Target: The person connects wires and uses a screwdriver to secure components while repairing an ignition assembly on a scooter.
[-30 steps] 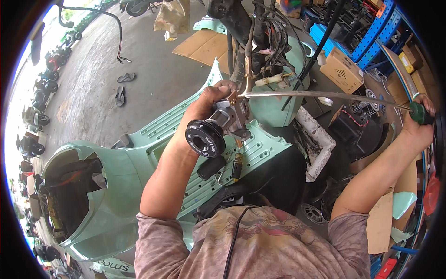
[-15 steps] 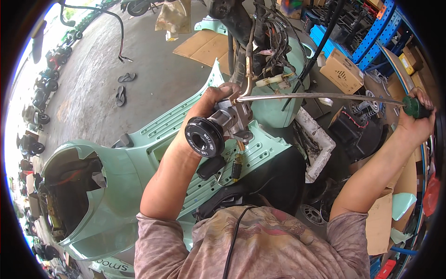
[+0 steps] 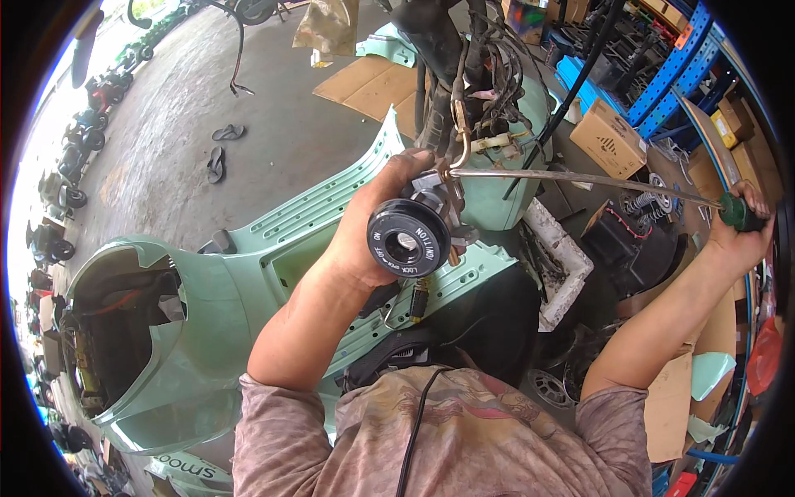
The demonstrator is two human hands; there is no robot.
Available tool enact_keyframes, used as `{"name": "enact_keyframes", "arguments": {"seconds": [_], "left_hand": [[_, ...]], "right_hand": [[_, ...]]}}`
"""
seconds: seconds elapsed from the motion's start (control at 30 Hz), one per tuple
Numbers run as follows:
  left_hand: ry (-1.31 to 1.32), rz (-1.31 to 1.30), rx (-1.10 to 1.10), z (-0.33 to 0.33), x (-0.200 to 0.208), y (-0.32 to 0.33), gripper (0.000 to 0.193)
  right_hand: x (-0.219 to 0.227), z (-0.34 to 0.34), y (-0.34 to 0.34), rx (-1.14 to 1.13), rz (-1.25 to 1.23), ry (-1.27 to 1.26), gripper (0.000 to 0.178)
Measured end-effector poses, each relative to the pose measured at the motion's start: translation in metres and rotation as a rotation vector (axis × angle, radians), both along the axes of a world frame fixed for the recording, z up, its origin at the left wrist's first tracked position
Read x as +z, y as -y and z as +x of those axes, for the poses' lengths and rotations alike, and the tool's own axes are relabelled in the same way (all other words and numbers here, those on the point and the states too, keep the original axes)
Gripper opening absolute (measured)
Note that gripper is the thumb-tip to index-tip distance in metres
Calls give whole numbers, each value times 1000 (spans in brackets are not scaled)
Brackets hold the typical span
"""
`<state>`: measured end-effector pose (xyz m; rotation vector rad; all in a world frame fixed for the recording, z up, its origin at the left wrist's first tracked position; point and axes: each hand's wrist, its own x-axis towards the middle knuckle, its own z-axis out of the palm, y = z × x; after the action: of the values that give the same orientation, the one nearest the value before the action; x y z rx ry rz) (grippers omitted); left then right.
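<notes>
My left hand (image 3: 358, 236) is wrapped around a scooter ignition lock (image 3: 407, 238), a metal body with a round black face and a keyhole. The lock's face points up at me, beside the scooter's bare steering column. My right hand (image 3: 741, 236) grips the green handle of a long screwdriver (image 3: 580, 177) out at the far right. Its thin metal shaft runs left to the lock body, where the tip meets the metal near my left fingers; the exact contact is hidden. Below the lock, a smaller screwdriver (image 3: 419, 300) with a black-and-yellow handle lies on the mint-green footboard (image 3: 331, 224).
Loose wiring (image 3: 497, 91) hangs around the column ahead. A mint-green scooter body (image 3: 199, 331) fills the left. At right are a cardboard box (image 3: 609, 137), a dirty white foam piece (image 3: 571, 273) and blue shelving (image 3: 675, 66). Sandals (image 3: 217, 164) lie on the floor.
The lock has shifted right and tipped, so its black face now turns more upward toward me. The screwdriver tip has moved right with it, and my right hand has barely moved.
</notes>
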<state>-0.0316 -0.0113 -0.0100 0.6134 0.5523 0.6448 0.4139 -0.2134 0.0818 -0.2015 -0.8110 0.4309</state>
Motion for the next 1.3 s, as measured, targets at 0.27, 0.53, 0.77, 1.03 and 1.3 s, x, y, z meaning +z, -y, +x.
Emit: {"name": "enact_keyframes", "arguments": {"seconds": [0.27,0.53,0.77,1.03,1.3], "left_hand": [[-8,25,-17,-5,-3,-9,36],[56,119,-63,-9,-10,-30,20],[-17,371,-57,-9,-27,-52,10],[24,476,-141,-10,-35,-65,12],[24,433,-178,-17,-33,-71,19]], "right_hand": [[1,-27,-20,50,-140,155,23],[17,-50,13,-449,-588,575,42],[0,-62,50,-266,-847,786,49],[-33,-65,62,-452,-1364,636,61],[-44,-65,75,-326,-1272,823,80]]}}
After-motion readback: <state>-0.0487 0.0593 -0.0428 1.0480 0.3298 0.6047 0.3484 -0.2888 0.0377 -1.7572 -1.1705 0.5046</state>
